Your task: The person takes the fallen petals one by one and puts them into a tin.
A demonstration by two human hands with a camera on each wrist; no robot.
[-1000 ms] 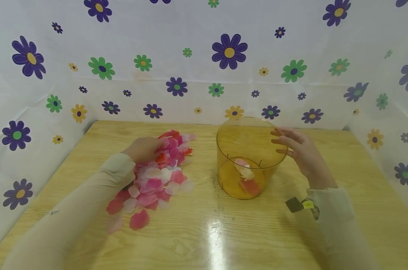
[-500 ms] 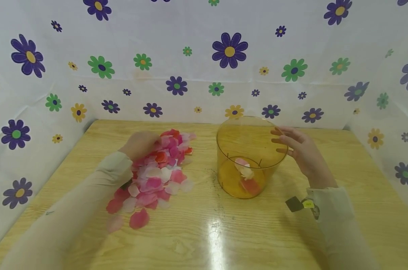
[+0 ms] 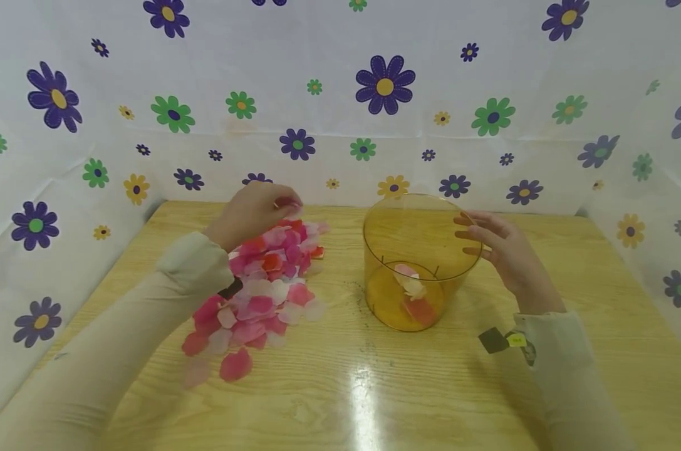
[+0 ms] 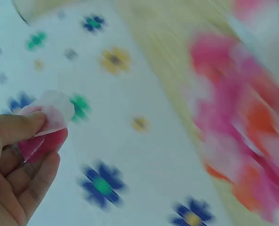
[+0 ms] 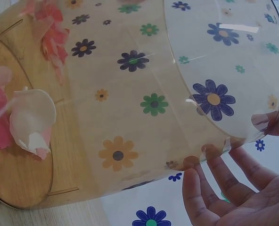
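Note:
In the head view my left hand (image 3: 255, 210) is raised over the far side of a heap of pink, red and white artificial petals (image 3: 272, 291). Its thumb and fingers pinch white and pink petals (image 4: 54, 110), clear in the left wrist view. A see-through amber round tub (image 3: 374, 291) stands upright on the table, with a few petals (image 3: 412, 288) on its floor. My right hand (image 3: 512, 257) touches the tub's right side near the rim, fingers spread along the outer wall and the thumb at the rim in the right wrist view.
The wooden table (image 3: 317, 388) is backed and flanked by a white sheet (image 3: 329, 50) with a flower print. Loose petals (image 3: 235, 364) lie at the near edge of the heap. Fine dark specks lie left of the tub.
The left hand has risen from the heap and moved slightly right, with petals now showing in its pinch. The right hand and the tub keep their places.

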